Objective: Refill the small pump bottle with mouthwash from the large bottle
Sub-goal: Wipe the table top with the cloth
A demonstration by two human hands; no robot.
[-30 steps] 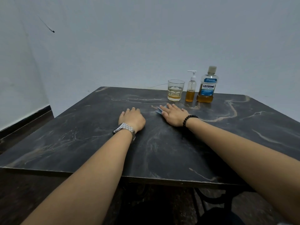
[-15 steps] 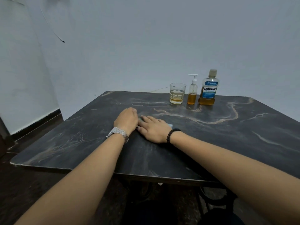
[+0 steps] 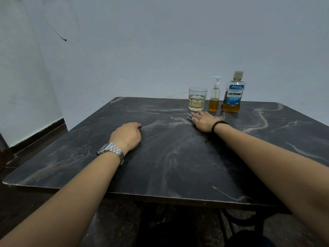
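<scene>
Your table (image 3: 178, 157) is black marble-patterned, streaked with pale grey and tan veins. Before you, the large bottle (image 3: 233, 93) is clear with a blue and white label, a beige cap and amber liquid low down. The small pump bottle (image 3: 214, 98) has a white pump and amber liquid. The glass (image 3: 197, 99) holds pale amber. A blue cloth (image 3: 189, 117) peeks from under your right hand (image 3: 204, 121). The wall (image 3: 160, 50) is pale blue-grey.

Small pump bottle (image 3: 214, 98), part-full of amber liquid, upright far right; large Listerine bottle (image 3: 232, 94) capped, just right.
</scene>
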